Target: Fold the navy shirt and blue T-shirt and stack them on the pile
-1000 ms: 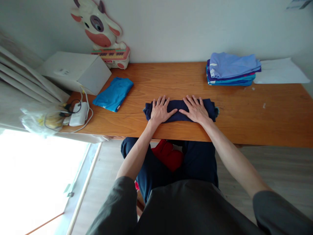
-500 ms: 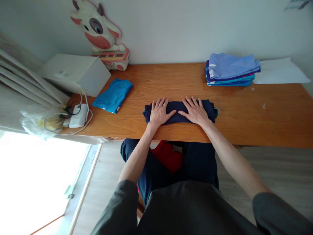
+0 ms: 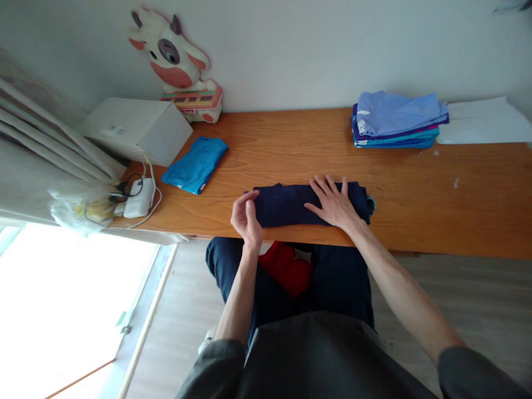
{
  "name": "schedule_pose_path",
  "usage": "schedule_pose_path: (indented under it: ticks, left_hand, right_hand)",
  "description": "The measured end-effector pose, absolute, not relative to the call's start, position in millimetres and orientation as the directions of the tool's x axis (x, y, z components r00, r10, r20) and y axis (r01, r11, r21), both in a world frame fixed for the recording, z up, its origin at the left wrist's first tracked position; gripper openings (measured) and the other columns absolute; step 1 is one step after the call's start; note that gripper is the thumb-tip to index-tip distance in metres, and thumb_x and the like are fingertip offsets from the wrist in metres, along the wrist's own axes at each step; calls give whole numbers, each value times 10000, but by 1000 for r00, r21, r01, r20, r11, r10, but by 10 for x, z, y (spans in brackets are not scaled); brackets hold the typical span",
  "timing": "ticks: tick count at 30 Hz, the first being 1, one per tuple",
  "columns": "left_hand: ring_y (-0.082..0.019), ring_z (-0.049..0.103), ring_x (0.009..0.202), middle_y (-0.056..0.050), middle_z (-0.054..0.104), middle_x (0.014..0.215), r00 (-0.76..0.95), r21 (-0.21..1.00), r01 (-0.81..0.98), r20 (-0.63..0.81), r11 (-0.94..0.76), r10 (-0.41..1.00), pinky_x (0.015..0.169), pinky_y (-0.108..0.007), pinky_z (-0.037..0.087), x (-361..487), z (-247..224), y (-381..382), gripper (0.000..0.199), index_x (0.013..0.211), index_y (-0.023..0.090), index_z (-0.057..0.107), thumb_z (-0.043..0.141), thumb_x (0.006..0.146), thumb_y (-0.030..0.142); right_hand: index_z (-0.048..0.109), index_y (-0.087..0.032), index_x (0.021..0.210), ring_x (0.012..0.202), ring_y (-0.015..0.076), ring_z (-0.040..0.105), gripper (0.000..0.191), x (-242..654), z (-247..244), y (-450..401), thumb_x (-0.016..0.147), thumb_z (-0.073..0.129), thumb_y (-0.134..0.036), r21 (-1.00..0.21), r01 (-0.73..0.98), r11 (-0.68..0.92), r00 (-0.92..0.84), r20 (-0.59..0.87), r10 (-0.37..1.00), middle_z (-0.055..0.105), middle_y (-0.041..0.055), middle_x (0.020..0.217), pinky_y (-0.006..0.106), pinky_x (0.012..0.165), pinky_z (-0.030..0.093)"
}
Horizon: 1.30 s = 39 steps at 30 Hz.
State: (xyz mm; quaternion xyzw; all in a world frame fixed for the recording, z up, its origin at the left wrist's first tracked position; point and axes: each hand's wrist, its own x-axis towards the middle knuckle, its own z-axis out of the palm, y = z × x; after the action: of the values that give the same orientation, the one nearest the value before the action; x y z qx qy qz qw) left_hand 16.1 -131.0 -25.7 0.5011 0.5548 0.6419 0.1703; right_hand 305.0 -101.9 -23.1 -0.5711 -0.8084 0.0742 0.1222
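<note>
A dark navy cloth (image 3: 286, 206), folded into a long strip, lies on the wooden table near its front edge. My right hand (image 3: 331, 202) rests flat on the cloth's right part with fingers spread. At the cloth's left end is my left hand (image 3: 247, 216), turned on its side, its fingers curled over toward the end of the fabric; the fingertips and thumb are around that end. Some lighter, teal-tinted fabric shows at the cloth's right end.
Folded blue and purple clothes (image 3: 399, 122) are stacked at the back right beside white paper (image 3: 484, 123). A blue folded cloth (image 3: 195, 164) lies left, near a white box (image 3: 141, 127), a cow toy keyboard (image 3: 195, 102), a power strip (image 3: 139, 198) and a plastic bag (image 3: 78, 208).
My left hand has moved off the top of the cloth to its left end and curled. The cloth lies slightly nearer the front edge and looks flatter. My right hand stays on it.
</note>
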Motion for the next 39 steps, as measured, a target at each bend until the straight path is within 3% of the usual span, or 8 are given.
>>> schedule_pose_path:
  ticks: [4, 8, 12, 19, 24, 27, 30, 39]
  left_hand:
    - [-234, 729, 783, -12, 699, 860, -748, 971, -8, 153, -239, 646, 773, -399, 656, 239, -663, -2216, 342, 968, 312, 711, 625, 1142, 594]
    - [-241, 729, 781, -14, 733, 854, -531, 953, -265, -269, 145, 804, 728, -379, 612, 502, -1242, -3174, 341, 958, 320, 771, 798, 1051, 647]
    - [-249, 740, 823, -42, 768, 882, -444, 911, -284, -401, 298, 802, 788, -382, 625, 655, -1499, -3701, 480, 984, 277, 834, 884, 961, 755]
    - [-208, 697, 829, -42, 772, 931, -595, 981, -189, -152, 47, 789, 810, -340, 595, 237, -1062, -3197, 482, 974, 234, 796, 847, 1033, 710]
    - [-339, 786, 1284, -147, 847, 1305, -537, 916, 400, 268, -38, 800, 1227, -526, 595, -232, -532, -2280, 425, 1253, 243, 825, 675, 1164, 631]
    - [-509, 252, 1875, -244, 495, 1913, -379, 727, 684, 279, 64, 882, 1512, -780, 162, -337, -357, -1712, 778, 1733, 180, 612, 729, 1113, 635]
    - [-545, 4, 1911, -298, 266, 2010, -337, 617, 769, 172, 165, 926, 1507, -823, -17, -298, -362, -1360, 969, 1830, 73, 477, 729, 1096, 652]
    - [-487, 500, 1760, -175, 802, 1569, -330, 672, 740, 313, 38, 891, 1493, -751, 278, -374, -610, -1460, 324, 1312, 273, 822, 817, 1056, 471]
  right_hand:
    - [125, -407, 2007, 1890, 433, 254, 887, 2508, 14, -1217, 1221, 517, -533, -351, 826, 441, -382, 227, 896, 280, 19, 2029, 826, 1540, 102]
    - [180, -543, 1977, 1893, 403, 257, 993, 1569, 34, -1419, 1149, 728, -560, -443, 628, 640, -574, 292, 765, 312, -52, 2009, 788, 1533, 254]
    - [386, -372, 1952, 1888, 519, 200, 1152, 957, -256, -1517, 982, 975, -569, -433, 651, 623, -621, 168, 766, 282, 97, 2021, 843, 1509, 191]
    - [567, -341, 1823, 1731, 363, 550, 616, 2025, -280, -1679, 1220, 625, -456, -582, 629, 516, -320, 411, 854, 610, 92, 1858, 670, 1492, 345]
    - [650, -155, 1722, 1582, 555, 588, 755, 3656, -185, -1596, 1162, 637, -659, -467, 883, -38, 222, 347, 911, 668, 303, 1679, 783, 1319, 458]
    - [736, -102, 1575, 1490, 615, 607, 830, 4096, -325, -1534, 1116, 636, -787, -339, 933, -120, 202, 217, 955, 694, 358, 1575, 835, 1240, 480]
    - [798, -132, 1393, 1447, 594, 629, 738, 4069, -503, -1501, 1089, 663, -791, -361, 930, -61, 152, 229, 961, 729, 338, 1460, 812, 1241, 498]
    - [700, -296, 1369, 1340, 446, 757, 608, 3782, -760, -1531, 1011, 806, -776, -832, 549, 84, 251, 261, 932, 807, 177, 1365, 714, 1261, 581]
